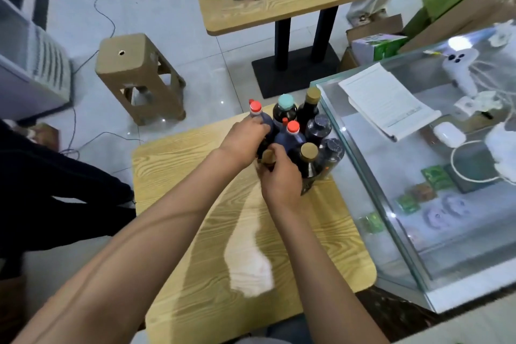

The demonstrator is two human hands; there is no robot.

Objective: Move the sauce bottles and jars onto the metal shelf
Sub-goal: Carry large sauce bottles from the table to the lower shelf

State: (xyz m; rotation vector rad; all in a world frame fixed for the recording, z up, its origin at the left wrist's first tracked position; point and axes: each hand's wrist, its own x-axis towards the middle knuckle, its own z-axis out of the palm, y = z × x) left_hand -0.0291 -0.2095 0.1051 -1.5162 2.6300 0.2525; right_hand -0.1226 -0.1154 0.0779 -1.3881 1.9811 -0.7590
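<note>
From my remote seat I see both forearms reaching up from the frame's bottom edge toward a tight cluster of dark sauce bottles [300,134] standing at the far right corner of a small wooden table [195,232], about one o'clock from its middle and just beside a glass display case [391,232]. The left hand [245,138] comes in from seven o'clock, wrist roughly level, its fingers curled round the red-capped bottle [258,117] at the cluster's ten o'clock edge. The right hand [280,176] rises from six o'clock, knuckles toward me, fingers and thumb wrapped on a gold-capped bottle [268,158] at the near side; that bottle's body is mostly hidden behind the hand. The two hands sit close together, nearly touching. A brown stool [136,75] stands on the floor at eleven o'clock, well apart from the table.
</note>
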